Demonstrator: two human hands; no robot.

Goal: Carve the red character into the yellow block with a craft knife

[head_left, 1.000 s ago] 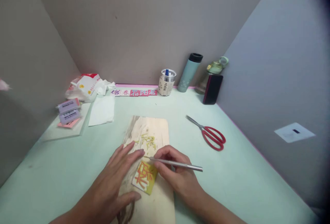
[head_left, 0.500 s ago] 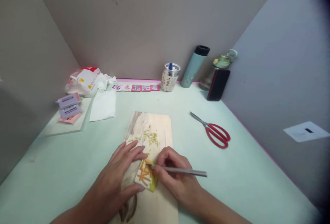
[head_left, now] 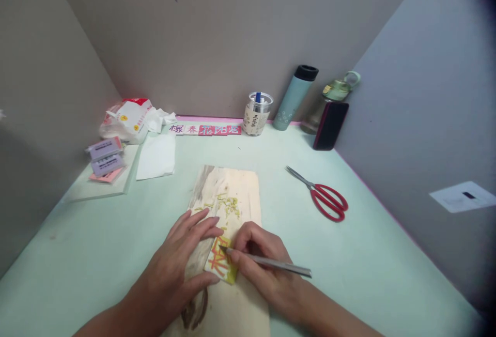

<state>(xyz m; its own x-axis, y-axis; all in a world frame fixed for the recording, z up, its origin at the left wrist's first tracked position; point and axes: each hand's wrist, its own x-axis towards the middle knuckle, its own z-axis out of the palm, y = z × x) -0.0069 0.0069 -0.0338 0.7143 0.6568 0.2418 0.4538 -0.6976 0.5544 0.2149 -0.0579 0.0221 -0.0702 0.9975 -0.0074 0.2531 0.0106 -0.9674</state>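
On a wooden board (head_left: 240, 306) lies a small white-and-yellow carving block (head_left: 228, 276) with an orange character drawn on it. My left hand (head_left: 184, 257) brackets the block from the left, thumb at its lower edge and fingertips at its top. A slim metal craft knife (head_left: 271, 262) is pinched in my right hand (head_left: 263, 259), its dark pointed blade touching the block's face near the character's upper part. Yellow-green shavings (head_left: 229, 207) are scattered on the board beyond the block.
Red-handled scissors (head_left: 329, 200) lie to the right. Along the back stand a lettered strip (head_left: 211, 129), a clear cup (head_left: 256, 115), a blue tumbler (head_left: 294, 99), a green-lidded bottle (head_left: 336, 90) and a phone (head_left: 331, 126). At left are a napkin (head_left: 157, 156), purple packets (head_left: 106, 156) and a bag (head_left: 126, 120).
The knife tip has shifted slightly left and up over the character, and its handle end sits a little lower. My left hand keeps its place on the block; the view has moved slightly.
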